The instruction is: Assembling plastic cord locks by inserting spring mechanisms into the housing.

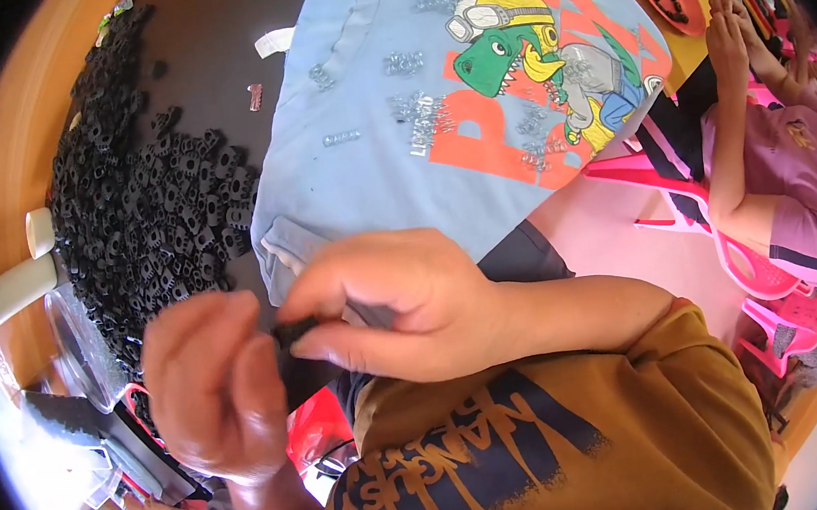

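Note:
Close in front of my body, both hands meet at a small black plastic piece (pixel 295 331), apparently part of a hair claw clip. My right hand (pixel 399 305) pinches it between thumb and forefinger. Curled fingers of my left hand (pixel 215 387) close around its other side, covering most of it; that hand is slightly blurred. Beyond them a light blue T-shirt (pixel 363 195) with a cartoon dinosaur print lies spread out. Small metal coil springs (pixel 403 63) rest on it in loose clusters, with a short row of springs (pixel 341 138) nearer its left side.
A large heap of black toothed clip pieces (pixel 167 200) covers the table's left. White cylinders (pixel 23 290) and a clear round container (pixel 83 350) stand at its edge. Far right, a person's hands (pixel 726 28) work beside a red-orange plate (pixel 665 9); a pink chair (pixel 721 235) is nearer.

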A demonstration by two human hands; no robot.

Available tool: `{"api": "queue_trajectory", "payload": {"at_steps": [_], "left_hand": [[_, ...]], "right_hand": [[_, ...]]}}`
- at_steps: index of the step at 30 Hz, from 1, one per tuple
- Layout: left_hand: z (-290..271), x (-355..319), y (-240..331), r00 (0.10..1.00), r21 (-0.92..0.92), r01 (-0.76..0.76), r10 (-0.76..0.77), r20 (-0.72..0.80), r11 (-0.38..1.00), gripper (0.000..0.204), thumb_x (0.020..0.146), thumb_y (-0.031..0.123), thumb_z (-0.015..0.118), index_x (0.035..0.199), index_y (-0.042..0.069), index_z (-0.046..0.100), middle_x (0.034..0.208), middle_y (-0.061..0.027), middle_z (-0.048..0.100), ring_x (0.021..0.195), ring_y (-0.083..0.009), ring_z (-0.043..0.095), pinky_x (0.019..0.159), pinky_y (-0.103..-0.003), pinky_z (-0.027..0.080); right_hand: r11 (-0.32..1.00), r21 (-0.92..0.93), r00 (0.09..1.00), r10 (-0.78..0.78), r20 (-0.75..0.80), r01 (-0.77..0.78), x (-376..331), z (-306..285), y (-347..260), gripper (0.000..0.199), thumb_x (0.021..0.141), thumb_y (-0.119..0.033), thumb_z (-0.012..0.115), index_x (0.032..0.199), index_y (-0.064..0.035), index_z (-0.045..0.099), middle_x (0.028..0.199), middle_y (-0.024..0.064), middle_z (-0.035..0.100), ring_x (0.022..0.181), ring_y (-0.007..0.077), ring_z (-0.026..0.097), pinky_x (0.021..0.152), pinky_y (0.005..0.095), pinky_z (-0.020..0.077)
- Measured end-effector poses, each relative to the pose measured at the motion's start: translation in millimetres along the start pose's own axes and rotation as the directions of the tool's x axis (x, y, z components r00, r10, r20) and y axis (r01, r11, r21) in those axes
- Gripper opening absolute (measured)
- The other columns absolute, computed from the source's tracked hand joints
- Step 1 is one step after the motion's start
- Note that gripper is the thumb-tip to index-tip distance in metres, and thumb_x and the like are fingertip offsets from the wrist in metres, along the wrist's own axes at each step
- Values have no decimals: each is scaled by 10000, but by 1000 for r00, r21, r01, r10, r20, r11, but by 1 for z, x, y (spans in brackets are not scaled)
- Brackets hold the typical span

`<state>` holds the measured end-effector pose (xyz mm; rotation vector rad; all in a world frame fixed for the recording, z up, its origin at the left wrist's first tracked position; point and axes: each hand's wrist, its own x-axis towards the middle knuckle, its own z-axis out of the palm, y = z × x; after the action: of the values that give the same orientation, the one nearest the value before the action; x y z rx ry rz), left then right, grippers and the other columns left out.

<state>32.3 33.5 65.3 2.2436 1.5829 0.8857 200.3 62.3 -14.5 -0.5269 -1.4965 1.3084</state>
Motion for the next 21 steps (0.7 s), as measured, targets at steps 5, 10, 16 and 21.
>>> {"api": "queue_trajectory", "payload": {"at_steps": [5, 10, 16, 21], "left_hand": [[25, 61, -11, 984, -93, -146, 155, 92, 985, 162, 757, -94, 612, 901, -28, 641, 819, -115, 611, 737, -205, 586, 650, -288, 460], [65, 95, -16, 936, -175, -179, 222, 273, 968, 164, 799, -52, 610, 954, -6, 641, 882, -107, 596, 806, -219, 585, 698, -288, 455], [85, 102, -22, 887, -32, -366, 360, 289, 930, 155, 733, 35, 648, 887, 35, 632, 839, -100, 600, 725, -321, 584, 620, -415, 449], [73, 92, -23, 913, 39, -285, 259, 314, 958, 165, 730, 47, 671, 870, 33, 583, 838, -84, 581, 677, -288, 562, 603, -369, 448]], "right_hand": [[998, 8, 994, -64, 92, 64, -6, 0, 3, 194, 778, -60, 717, 949, -39, 628, 831, 80, 631, 736, 260, 618, 618, 340, 478], [990, 33, 986, -139, 96, 136, -8, 3, 6, 159, 784, -111, 658, 877, -56, 541, 772, 101, 566, 714, 322, 585, 620, 423, 473], [988, -4, 978, -155, 143, 157, -9, -2, 5, 174, 795, -100, 685, 942, -54, 604, 858, 83, 610, 763, 283, 612, 636, 376, 483], [990, 36, 982, -140, 130, 137, -7, -3, 6, 187, 794, -82, 687, 960, -45, 610, 870, 87, 623, 769, 278, 618, 641, 368, 487]]}}
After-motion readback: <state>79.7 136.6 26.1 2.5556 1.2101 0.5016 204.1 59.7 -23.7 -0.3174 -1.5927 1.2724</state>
